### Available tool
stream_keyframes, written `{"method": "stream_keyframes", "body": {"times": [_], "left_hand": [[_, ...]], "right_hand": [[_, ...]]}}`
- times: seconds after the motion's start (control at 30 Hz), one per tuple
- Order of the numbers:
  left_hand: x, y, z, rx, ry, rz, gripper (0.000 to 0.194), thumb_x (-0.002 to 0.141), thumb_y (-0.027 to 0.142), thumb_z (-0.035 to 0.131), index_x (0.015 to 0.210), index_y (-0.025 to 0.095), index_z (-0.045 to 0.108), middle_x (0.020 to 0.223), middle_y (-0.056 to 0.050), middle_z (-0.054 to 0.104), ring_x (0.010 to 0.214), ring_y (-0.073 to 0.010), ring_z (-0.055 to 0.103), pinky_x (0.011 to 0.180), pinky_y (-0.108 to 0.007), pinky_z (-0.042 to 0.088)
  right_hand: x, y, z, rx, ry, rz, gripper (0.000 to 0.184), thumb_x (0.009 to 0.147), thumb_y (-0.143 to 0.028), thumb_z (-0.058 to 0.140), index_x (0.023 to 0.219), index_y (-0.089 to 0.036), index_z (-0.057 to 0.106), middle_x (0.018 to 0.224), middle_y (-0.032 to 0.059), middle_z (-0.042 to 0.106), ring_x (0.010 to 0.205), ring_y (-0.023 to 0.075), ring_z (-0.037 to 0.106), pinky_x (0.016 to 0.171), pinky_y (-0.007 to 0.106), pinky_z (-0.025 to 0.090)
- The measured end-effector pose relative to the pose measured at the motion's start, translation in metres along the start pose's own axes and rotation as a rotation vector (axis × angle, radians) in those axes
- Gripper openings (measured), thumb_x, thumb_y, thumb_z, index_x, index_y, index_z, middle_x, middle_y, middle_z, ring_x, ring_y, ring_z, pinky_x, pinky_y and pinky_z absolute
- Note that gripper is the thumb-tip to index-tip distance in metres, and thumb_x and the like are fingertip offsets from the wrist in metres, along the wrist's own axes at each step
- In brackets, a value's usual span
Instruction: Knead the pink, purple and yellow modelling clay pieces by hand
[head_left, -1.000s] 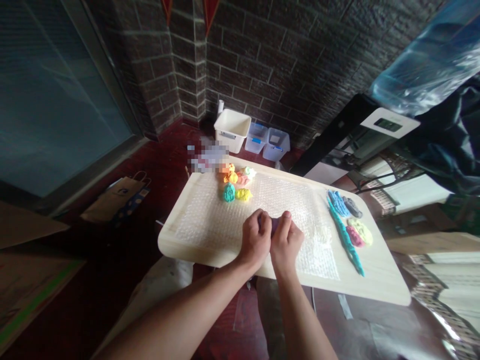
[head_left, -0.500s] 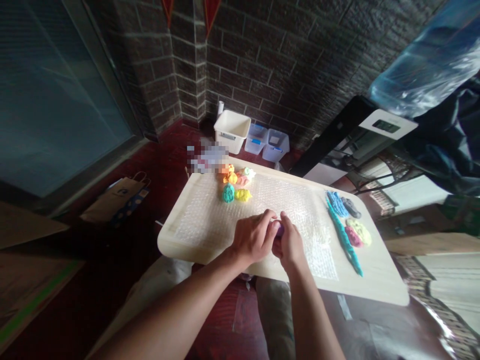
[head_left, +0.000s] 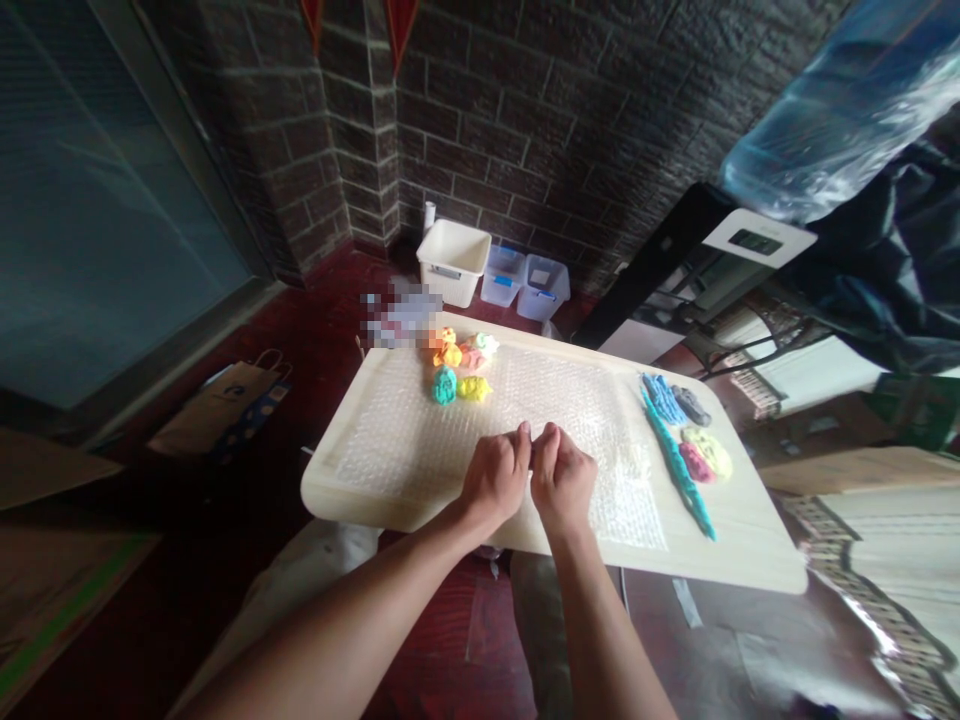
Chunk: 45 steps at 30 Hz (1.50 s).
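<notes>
My left hand (head_left: 496, 472) and my right hand (head_left: 561, 478) are both curled closed, knuckles up, side by side over the bubble wrap (head_left: 420, 440). Between their thumbs and fingers a dark sliver of purple modelling clay (head_left: 533, 455) shows; the rest of it is hidden. Beyond my hands lie lumps of clay: a green one (head_left: 444, 386), a yellow one (head_left: 474, 388), an orange one (head_left: 447, 350) and a pink one (head_left: 471, 356). To the right are a long teal clay roll (head_left: 679, 465), a blue clay piece (head_left: 664, 398), a grey lump (head_left: 691, 405), a magenta lump (head_left: 696, 462) and a pale yellow lump (head_left: 709, 450).
The pale table (head_left: 742, 550) has rounded corners. Behind it on the floor stand a white bin (head_left: 454, 262) and two clear plastic boxes (head_left: 504, 278). A paper bag (head_left: 217, 400) is at the left. A water dispenser (head_left: 660, 260) stands at the back right.
My hands have closed more tightly around the purple clay, which shows less than before. My right hand has turned into a fist shape. The whole view has shifted slightly.
</notes>
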<state>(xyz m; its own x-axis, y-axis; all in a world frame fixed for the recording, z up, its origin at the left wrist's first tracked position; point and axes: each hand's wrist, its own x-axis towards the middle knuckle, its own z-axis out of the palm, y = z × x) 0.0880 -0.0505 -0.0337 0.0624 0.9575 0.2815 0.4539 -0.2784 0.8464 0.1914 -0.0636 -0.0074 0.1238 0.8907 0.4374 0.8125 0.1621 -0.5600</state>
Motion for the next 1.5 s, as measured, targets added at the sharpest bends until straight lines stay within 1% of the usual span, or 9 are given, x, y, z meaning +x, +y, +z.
{"method": "stream_keyframes", "body": {"times": [0.2, 0.4, 0.57, 0.7, 0.83, 1.03, 1.2, 1.33, 1.5], "left_hand": [[0.007, 0.011, -0.015, 0.021, -0.079, 0.031, 0.064, 0.113, 0.042, 0.026, 0.066, 0.020, 0.064, 0.060, -0.009, 0.070, 0.057, -0.0195, 0.066, 0.059, -0.030, 0.042], [0.005, 0.012, -0.022, 0.262, -0.135, 0.097, 0.056, 0.112, 0.043, 0.031, 0.078, 0.019, 0.070, 0.073, -0.010, 0.076, 0.062, -0.0215, 0.069, 0.059, -0.029, 0.041], [0.001, 0.010, -0.018, 0.162, -0.118, 0.069, 0.054, 0.111, 0.043, 0.029, 0.083, 0.020, 0.068, 0.077, -0.010, 0.076, 0.067, -0.0221, 0.070, 0.061, -0.030, 0.041], [0.005, 0.005, -0.013, -0.096, -0.156, -0.161, 0.061, 0.110, 0.050, 0.028, 0.067, 0.021, 0.061, 0.067, -0.007, 0.072, 0.064, -0.0213, 0.068, 0.060, -0.031, 0.041], [0.011, -0.001, -0.009, -0.111, -0.113, -0.359, 0.064, 0.109, 0.051, 0.027, 0.060, 0.023, 0.057, 0.062, -0.010, 0.069, 0.065, -0.0243, 0.069, 0.058, -0.033, 0.041], [0.014, -0.002, -0.013, 0.064, -0.126, -0.101, 0.062, 0.111, 0.044, 0.026, 0.063, 0.022, 0.058, 0.056, -0.008, 0.064, 0.054, -0.0212, 0.062, 0.058, -0.032, 0.040], [0.012, 0.003, -0.021, 0.141, -0.176, 0.049, 0.060, 0.111, 0.042, 0.031, 0.064, 0.021, 0.060, 0.056, -0.008, 0.065, 0.054, -0.0201, 0.062, 0.060, -0.031, 0.042], [0.008, 0.007, -0.023, 0.124, -0.117, 0.119, 0.053, 0.112, 0.041, 0.029, 0.075, 0.021, 0.062, 0.072, -0.010, 0.073, 0.065, -0.0211, 0.068, 0.063, -0.031, 0.045], [0.009, 0.007, -0.017, 0.037, -0.066, 0.053, 0.040, 0.111, 0.034, 0.027, 0.088, 0.023, 0.058, 0.071, -0.006, 0.071, 0.066, -0.0207, 0.072, 0.063, -0.029, 0.047]], "right_hand": [[-0.002, -0.012, -0.016, 0.337, -0.184, 0.265, 0.054, 0.109, -0.059, 0.033, 0.083, -0.021, 0.062, 0.051, -0.0009, 0.061, 0.045, 0.0166, 0.059, 0.052, 0.026, 0.042], [0.001, -0.016, -0.012, 0.355, -0.221, 0.467, 0.065, 0.104, -0.067, 0.039, 0.057, -0.023, 0.048, 0.043, -0.0005, 0.051, 0.042, 0.0140, 0.048, 0.046, 0.027, 0.034], [0.003, -0.007, -0.005, 0.155, -0.092, 0.281, 0.055, 0.105, -0.050, 0.044, 0.057, -0.022, 0.043, 0.047, -0.0018, 0.046, 0.046, 0.0118, 0.039, 0.050, 0.028, 0.026], [0.001, 0.000, 0.003, -0.057, -0.043, -0.002, 0.044, 0.105, -0.039, 0.041, 0.066, -0.022, 0.048, 0.051, 0.0000, 0.052, 0.045, 0.0119, 0.040, 0.052, 0.029, 0.025], [-0.001, -0.005, 0.007, -0.065, -0.087, -0.064, 0.044, 0.108, -0.040, 0.036, 0.072, -0.022, 0.053, 0.057, 0.0031, 0.059, 0.046, 0.0143, 0.048, 0.053, 0.029, 0.026], [-0.002, -0.020, -0.009, 0.066, -0.197, 0.122, 0.052, 0.108, -0.057, 0.036, 0.088, -0.020, 0.066, 0.062, 0.0063, 0.069, 0.052, 0.0203, 0.062, 0.056, 0.029, 0.037], [0.001, -0.021, -0.015, 0.261, -0.329, 0.470, 0.079, 0.105, -0.072, 0.025, 0.056, -0.022, 0.060, 0.043, 0.0051, 0.059, 0.041, 0.0187, 0.058, 0.050, 0.029, 0.040], [0.006, -0.014, -0.011, 0.078, -0.237, 0.337, 0.080, 0.104, -0.073, 0.028, 0.047, -0.023, 0.054, 0.048, 0.0102, 0.064, 0.046, 0.0199, 0.059, 0.050, 0.031, 0.034], [0.005, -0.008, -0.007, 0.020, -0.151, 0.154, 0.072, 0.109, -0.057, 0.026, 0.067, -0.018, 0.070, 0.064, 0.0142, 0.076, 0.053, 0.0204, 0.068, 0.055, 0.029, 0.039]]}}
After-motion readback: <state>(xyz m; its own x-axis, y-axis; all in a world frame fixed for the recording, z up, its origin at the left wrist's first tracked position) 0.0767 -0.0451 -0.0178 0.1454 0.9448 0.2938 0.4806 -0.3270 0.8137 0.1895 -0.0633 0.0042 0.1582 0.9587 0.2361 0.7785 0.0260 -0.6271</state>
